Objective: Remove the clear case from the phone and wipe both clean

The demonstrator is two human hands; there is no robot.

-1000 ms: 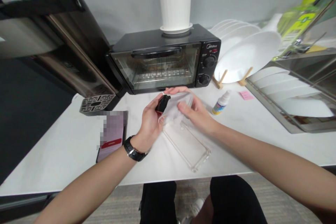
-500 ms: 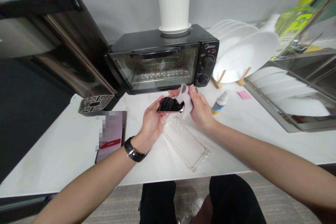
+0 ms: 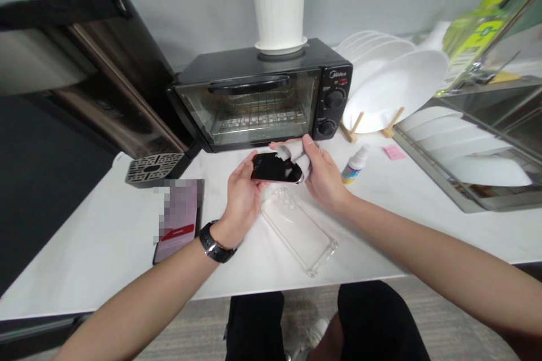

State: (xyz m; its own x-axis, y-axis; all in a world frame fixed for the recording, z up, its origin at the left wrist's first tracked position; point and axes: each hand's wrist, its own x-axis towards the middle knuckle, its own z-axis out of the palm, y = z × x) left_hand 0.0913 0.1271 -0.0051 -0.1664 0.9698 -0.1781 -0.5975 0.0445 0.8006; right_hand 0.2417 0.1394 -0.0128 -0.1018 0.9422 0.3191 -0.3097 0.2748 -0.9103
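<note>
In the head view, the left hand (image 3: pixel 242 194) grips a dark phone (image 3: pixel 274 168) by its near end, fingers wrapped under it and the thumb along its edge, holding it level above the white desk (image 3: pixel 105 237) with the screen facing up. The right hand (image 3: pixel 324 175) is closed on a pale cloth (image 3: pixel 296 152), pinched between thumb and fingers and pressed against the far end of the phone, so the two hands meet over the phone. The phone hangs just in front of a black toaster oven (image 3: pixel 262 96), whose glass door is shut and which carries a tall white ribbed vase (image 3: pixel 277 3) on its top. Directly under the hands, a clear phone case (image 3: pixel 298 231) lies flat on the desk, empty side up, apart from the phone. A second phone (image 3: pixel 180 217), its screen blurred, lies flat to the left of the left hand's wrist, which wears a black watch (image 3: pixel 215 245). To the right of the right hand stands a small spray bottle (image 3: pixel 354 164), near but not touching it, and beyond it lies a pink note (image 3: pixel 393 152). White plates (image 3: pixel 393 90) lean on edge in a wooden rack behind the bottle. A coffee machine (image 3: pixel 110 84) stands at the left of the oven, with its drip grate (image 3: pixel 154 166) at the desk surface.
</note>
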